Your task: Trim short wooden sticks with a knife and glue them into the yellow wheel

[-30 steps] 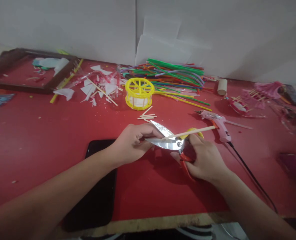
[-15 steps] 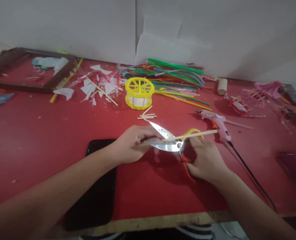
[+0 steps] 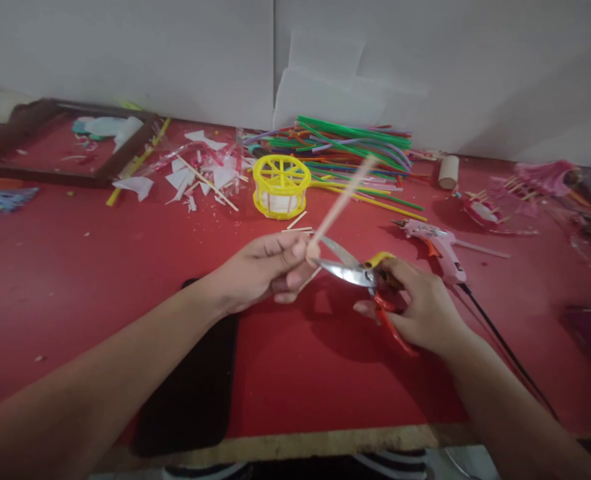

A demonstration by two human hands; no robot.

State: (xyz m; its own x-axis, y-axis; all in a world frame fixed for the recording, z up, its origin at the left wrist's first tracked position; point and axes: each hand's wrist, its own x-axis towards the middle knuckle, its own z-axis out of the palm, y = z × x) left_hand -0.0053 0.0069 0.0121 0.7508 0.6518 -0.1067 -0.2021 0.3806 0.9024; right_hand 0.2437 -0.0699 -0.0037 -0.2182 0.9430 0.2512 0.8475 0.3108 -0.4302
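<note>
My left hand pinches a thin wooden stick that slants up and away to the right, blurred along its length. Around the handles of a pair of scissors, with one yellow and one red grip, my right hand is closed. The blades stand apart, their tips close to the left fingers. Just beyond the hands lie several short cut sticks, partly hidden by the left hand. Behind them stands a small yellow wheel-shaped frame with upright sticks between its two rings.
A black phone lies under my left forearm. To the right is a pink glue gun with its cord. Pipe cleaners, paper scraps, a dark wooden frame and a pink model line the back of the red table.
The stick has swung from lying nearly level across the blades to pointing up and away. The scissors have drawn slightly right, off the stick, and my left hand has turned.
</note>
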